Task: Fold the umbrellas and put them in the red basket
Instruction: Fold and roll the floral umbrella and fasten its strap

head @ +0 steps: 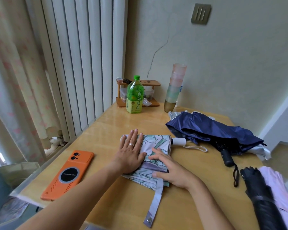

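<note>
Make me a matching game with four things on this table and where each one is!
Things:
1. orange phone
2. green bottle
3. floral umbrella
4. navy umbrella

Places:
A. under the left hand and the right hand
B. at the far end of the table, in front of the wooden rack
C. lying flat near the table's left edge
D. on the right side, with its cloth loose and crumpled

Pairs: 1-C, 2-B, 3-A, 4-D

Soft window daylight from left, wide-angle edge distortion
</note>
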